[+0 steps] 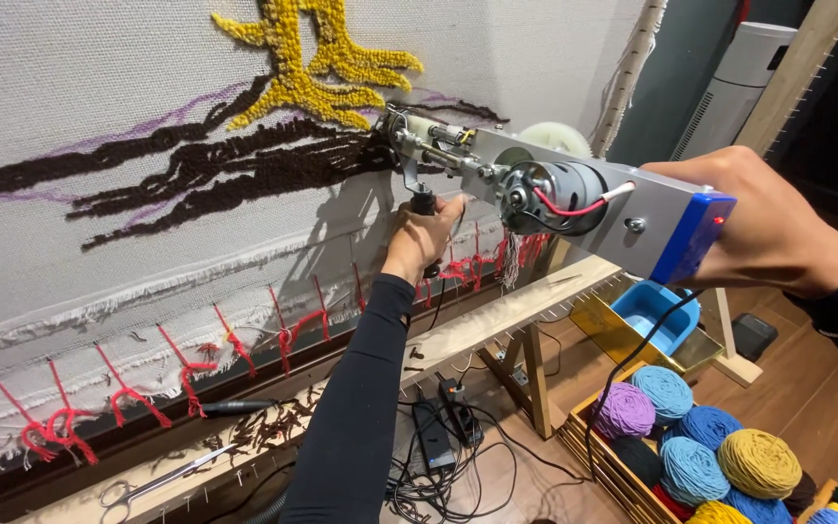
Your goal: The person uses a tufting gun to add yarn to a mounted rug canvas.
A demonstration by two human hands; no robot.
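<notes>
the tufting gun (545,189) is held up against the stretched white cloth (70,87), its long axis running from the blue rear end at the lower right up and left to the needle tip, which meets the cloth at the right end of the dark brown tufted strokes (235,165), just below the yellow tufted shape (312,63). the left hand (422,238) sits under the front of the gun, nearest the needle, its fingers closed around the black front handle that hangs down from the body. the right hand (768,228) is at the rear, beyond the blue end cap, wrapped around the back of the gun; its fingers lie behind the body, so i cannot tell what they press.

the needle itself is hard to make out against the dark yarn. a black cable drops from the rear toward the wooden crate of yarn balls (705,446) on the floor. the cloth's lower edge is tied to the wooden frame rail (497,315) with red yarn loops (128,393); scissors (157,482) lie on the rail at the lower left.
</notes>
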